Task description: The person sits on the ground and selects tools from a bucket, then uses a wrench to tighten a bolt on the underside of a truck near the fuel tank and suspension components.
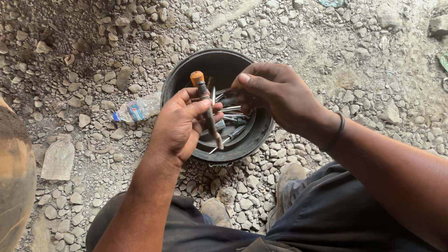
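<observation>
A black bucket [186, 74] sits on gravel in front of me, with several metal tools [232, 122] lying inside. My left hand [179, 123] is closed around a screwdriver with an orange-capped handle [197, 77]; its shaft points down over the bucket's near rim. My right hand [275, 93] hovers over the bucket with fingers curled down among the tools. What the right fingers pinch is hidden. A dark band circles my right wrist.
A crushed clear plastic bottle [137, 108] lies left of the bucket. A flattened plastic wrapper [58, 158] rests farther left. A rounded brown object [14, 172] fills the left edge. My shoes [217, 210] and dark trousers are below.
</observation>
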`<state>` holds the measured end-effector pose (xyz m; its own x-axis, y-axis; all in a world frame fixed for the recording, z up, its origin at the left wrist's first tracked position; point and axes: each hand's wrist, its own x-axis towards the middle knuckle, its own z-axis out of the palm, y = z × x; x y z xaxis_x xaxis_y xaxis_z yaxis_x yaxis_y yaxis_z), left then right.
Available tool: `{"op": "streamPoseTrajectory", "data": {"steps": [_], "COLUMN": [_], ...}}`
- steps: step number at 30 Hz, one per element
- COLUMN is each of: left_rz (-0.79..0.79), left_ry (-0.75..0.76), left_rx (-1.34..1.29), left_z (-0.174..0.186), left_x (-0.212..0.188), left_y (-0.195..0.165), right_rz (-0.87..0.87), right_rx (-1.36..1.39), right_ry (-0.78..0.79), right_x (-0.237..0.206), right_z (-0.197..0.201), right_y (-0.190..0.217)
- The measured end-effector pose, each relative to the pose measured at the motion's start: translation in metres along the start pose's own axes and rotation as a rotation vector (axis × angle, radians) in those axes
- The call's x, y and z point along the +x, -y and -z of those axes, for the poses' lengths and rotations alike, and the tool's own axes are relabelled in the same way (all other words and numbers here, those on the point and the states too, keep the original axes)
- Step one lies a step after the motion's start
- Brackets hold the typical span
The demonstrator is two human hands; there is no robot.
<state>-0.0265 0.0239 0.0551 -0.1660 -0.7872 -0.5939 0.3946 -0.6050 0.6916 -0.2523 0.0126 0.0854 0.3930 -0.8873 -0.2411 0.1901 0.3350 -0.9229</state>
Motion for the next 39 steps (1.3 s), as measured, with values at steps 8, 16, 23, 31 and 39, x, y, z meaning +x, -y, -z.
{"op": "streamPoseTrajectory", "data": {"steps": [8, 16, 23, 31, 39], "left_rz": [-0.156, -0.173, -0.095, 0.121, 0.048], "left_ry": [0.039, -0.139, -0.093, 0.036, 0.098], "left_rx": [0.155, 0.192, -0.227, -0.204, -0.264], "left_z": [-0.003, -0.008, -0.012, -0.009, -0.005], "left_x": [0.004, 0.007, 0.004, -0.003, -0.002], "left_y": [0.019, 0.021, 0.032, 0.011, 0.009], "right_rz": [-0.178, -0.082, -0.355, -0.081, -0.029], "right_rx": [0.295, 0.262, 0.253, 0.319, 0.228], "right_ry": [-0.101, -0.021, 0.025, 0.051, 0.165], "right_x": [0.001, 0.001, 0.0, 0.002, 0.0], "right_z": [0.004, 0.007, -0.003, 0.006, 0.006], "right_y": [0.001, -0.005, -0.011, -0.01, -0.01]}}
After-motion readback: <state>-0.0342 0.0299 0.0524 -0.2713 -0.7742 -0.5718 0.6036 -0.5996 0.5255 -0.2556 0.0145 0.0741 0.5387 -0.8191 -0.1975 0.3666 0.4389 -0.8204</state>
